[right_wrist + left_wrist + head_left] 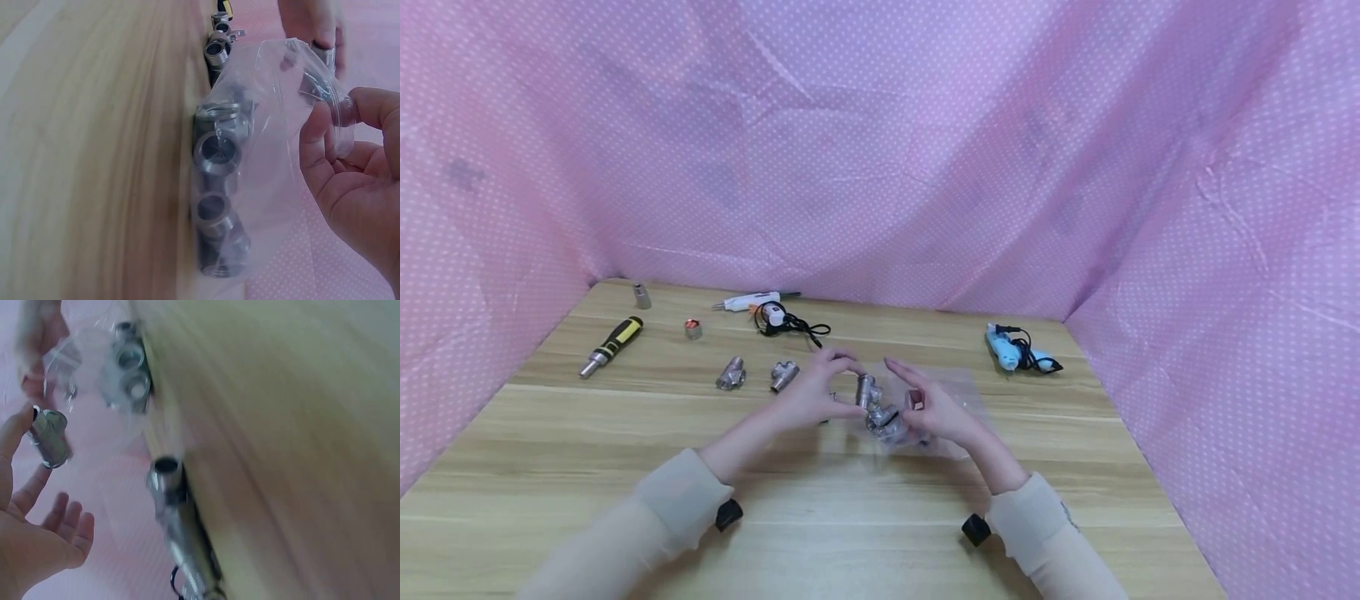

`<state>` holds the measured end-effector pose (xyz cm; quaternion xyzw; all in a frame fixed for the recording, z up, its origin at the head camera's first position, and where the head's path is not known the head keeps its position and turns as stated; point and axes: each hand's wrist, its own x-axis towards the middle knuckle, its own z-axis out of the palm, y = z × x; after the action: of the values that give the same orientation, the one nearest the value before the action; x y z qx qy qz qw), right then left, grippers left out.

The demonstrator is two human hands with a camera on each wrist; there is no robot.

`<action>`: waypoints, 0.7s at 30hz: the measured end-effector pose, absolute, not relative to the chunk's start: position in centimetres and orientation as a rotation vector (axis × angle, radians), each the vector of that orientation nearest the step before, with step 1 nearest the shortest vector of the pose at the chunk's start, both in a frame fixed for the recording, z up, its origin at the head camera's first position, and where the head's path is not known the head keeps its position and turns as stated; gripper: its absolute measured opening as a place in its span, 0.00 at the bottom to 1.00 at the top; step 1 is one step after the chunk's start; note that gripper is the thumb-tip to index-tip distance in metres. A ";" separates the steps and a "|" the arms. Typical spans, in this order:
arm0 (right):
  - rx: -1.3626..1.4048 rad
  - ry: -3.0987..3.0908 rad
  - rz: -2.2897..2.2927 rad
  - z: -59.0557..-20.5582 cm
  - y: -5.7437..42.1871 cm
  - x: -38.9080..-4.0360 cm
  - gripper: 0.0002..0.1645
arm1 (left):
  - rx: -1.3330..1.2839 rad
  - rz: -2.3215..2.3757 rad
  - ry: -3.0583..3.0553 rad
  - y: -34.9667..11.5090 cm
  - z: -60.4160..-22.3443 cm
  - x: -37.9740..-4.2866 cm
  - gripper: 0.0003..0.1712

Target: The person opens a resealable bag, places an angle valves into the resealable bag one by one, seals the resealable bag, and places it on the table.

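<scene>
My left hand (811, 396) pinches a metal tee pipe fitting (50, 439) between thumb and index finger, its other fingers spread loosely. The fitting is held in the air, beside the mouth of a clear plastic bag (269, 156). With thumb and index finger, my right hand (362, 162) grips the bag's edge. Inside the bag, several similar metal fittings (215, 153) lie on the table. To the left of my left hand, two loose tee fittings, one nearer (784, 376) and one farther (731, 374), rest on the wood.
At the left lie a black and yellow screwdriver (612, 344), a short metal piece with red inside (693, 329) and a metal cylinder (642, 296). A white soldering iron (748, 302) with a black cord is at the back; a light blue corded tool (1011, 350) lies at the right.
</scene>
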<state>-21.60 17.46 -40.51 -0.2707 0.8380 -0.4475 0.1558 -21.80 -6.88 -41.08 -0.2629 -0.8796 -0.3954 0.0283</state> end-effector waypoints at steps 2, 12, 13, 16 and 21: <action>-0.763 2.383 -1.280 -39.8 17.3 -21.3 0.49 | -0.796 -1.229 -2.741 -6.2 -41.5 -21.8 0.35; -0.782 2.398 -1.339 -40.8 17.7 -21.9 0.50 | -0.787 -1.233 -2.823 -3.8 -43.0 -22.0 0.38; -0.783 2.398 -1.348 -40.8 17.7 -21.9 0.50 | -0.793 -1.234 -2.831 -3.8 -43.1 -22.0 0.38; -0.777 2.396 -1.368 -40.6 17.8 -21.8 0.50 | -0.828 -1.244 -2.847 -3.7 -43.2 -22.1 0.39; -0.779 2.424 -1.342 -40.8 17.9 -22.0 0.51 | -0.917 -1.365 -2.843 -4.3 -43.0 -22.2 0.44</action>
<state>-22.03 17.90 -40.76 -0.2684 0.8349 -0.4622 0.1315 -22.15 -4.30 -43.00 -0.2785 -0.8634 -0.4145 -0.0711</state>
